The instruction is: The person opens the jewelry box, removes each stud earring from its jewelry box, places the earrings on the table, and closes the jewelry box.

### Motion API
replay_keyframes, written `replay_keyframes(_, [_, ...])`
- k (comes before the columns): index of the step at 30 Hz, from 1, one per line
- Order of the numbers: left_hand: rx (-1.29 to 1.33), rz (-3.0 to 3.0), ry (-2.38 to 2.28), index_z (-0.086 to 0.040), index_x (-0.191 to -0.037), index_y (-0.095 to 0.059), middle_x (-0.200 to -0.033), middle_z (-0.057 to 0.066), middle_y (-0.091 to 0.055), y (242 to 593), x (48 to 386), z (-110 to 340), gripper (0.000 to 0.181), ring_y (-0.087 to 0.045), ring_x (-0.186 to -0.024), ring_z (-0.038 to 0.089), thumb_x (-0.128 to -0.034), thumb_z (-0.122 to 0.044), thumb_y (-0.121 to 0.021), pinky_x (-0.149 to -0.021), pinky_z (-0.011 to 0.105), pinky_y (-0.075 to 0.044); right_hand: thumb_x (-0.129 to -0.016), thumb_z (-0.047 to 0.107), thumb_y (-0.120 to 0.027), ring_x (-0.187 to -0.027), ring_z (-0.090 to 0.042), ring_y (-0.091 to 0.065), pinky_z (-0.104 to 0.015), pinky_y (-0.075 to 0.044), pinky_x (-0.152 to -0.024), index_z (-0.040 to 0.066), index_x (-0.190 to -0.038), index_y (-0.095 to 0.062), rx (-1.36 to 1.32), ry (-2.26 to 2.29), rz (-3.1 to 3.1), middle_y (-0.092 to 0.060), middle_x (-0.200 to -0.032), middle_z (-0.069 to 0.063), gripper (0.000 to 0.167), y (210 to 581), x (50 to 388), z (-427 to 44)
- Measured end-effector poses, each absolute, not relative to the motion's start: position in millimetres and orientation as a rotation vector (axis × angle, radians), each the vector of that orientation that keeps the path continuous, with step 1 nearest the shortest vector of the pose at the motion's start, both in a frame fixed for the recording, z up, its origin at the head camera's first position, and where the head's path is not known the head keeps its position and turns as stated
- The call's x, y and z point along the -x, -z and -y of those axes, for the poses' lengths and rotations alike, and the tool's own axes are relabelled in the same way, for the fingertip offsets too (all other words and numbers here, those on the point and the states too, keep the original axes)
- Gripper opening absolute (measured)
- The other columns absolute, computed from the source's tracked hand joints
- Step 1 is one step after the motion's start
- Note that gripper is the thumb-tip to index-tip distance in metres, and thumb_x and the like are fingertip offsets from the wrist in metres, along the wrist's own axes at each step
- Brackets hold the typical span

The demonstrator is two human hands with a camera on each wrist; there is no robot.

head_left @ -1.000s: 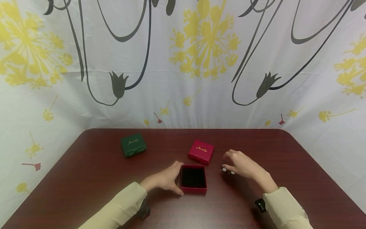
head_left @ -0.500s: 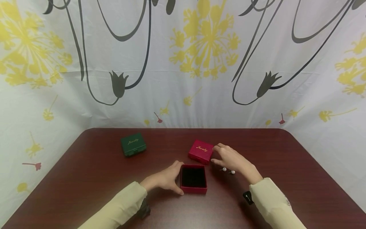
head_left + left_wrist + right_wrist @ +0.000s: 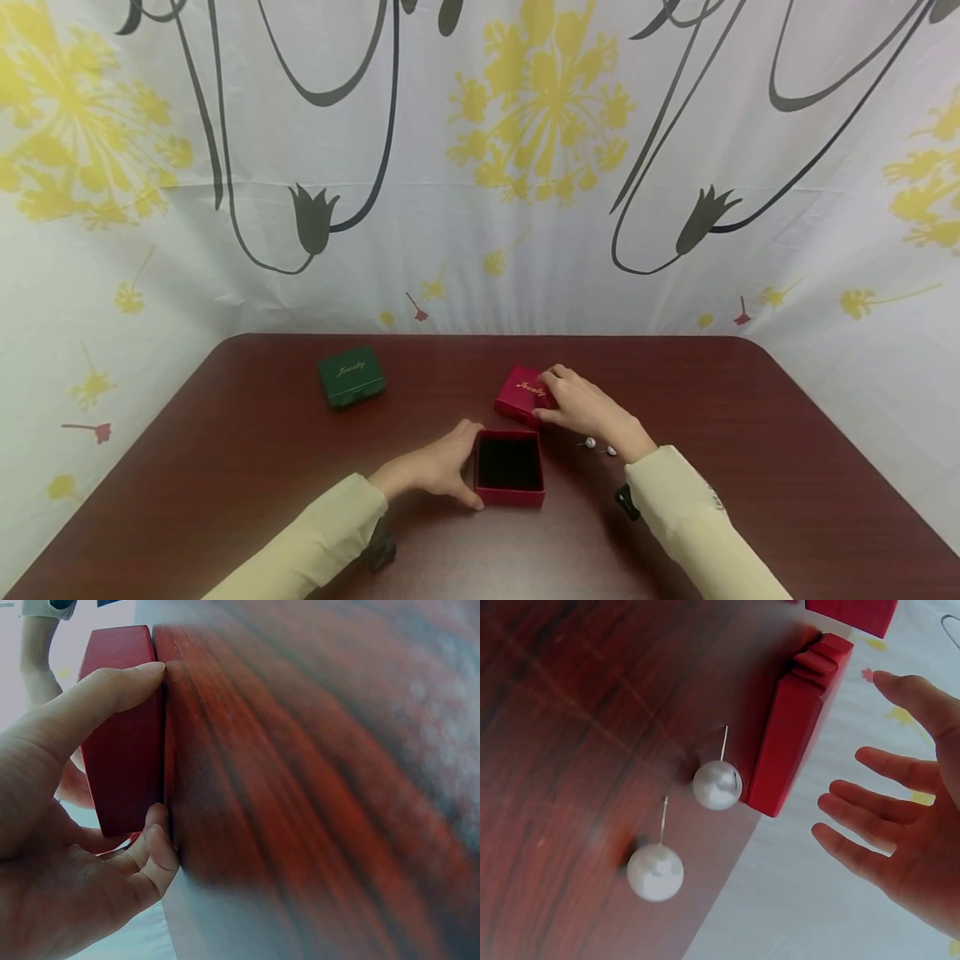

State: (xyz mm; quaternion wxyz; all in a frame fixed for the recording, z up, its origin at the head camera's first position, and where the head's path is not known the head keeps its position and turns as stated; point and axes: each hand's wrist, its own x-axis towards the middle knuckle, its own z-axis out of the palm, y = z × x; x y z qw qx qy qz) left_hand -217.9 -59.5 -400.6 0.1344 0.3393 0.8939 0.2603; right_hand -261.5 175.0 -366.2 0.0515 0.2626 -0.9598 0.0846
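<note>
An open red jewelry box [image 3: 510,498] with a black inside stands on the table before me. My left hand [image 3: 441,463] grips its left end, thumb [image 3: 124,688] along the near wall and fingers bent round the far side. Behind it lies a red box-shaped piece [image 3: 517,392] lettered "Jewelry"; whether it is a lid or a closed box I cannot tell. Over its right part hovers my right hand [image 3: 581,406], fingers spread and gently bent, holding nothing in the right wrist view. Two pearl stud earrings [image 3: 718,785] lie on the table below that hand's wrist.
A green jewelry box [image 3: 351,379] sits toward the back left of the dark red wooden table [image 3: 225,467]. A patterned white curtain [image 3: 420,167] hangs along the table's back edge and at both sides.
My right hand has moved left and away from me, from beside the pearl earrings to over the red lettered piece. The left hand and the open box have stayed in place.
</note>
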Motion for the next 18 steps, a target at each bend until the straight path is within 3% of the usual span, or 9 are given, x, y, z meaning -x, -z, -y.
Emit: replay_keyframes(18, [-0.989,-2.569,-0.791,-0.002,-0.124,-0.033,-0.109,0.002,-0.037,399.4,218.7,59.8,0.084,-0.04,-0.104,0.015,-0.0597,-0.024,-0.082,-0.091,0.029,-0.037,-0.068,0.044,-0.072,-0.115,-0.04,-0.035,-0.053,-0.036,-0.09,-0.003,-0.132,-0.032,-0.585,-0.356,3.203,-0.033,-0.13,-0.027,0.089,379.7,278.4,-168.7])
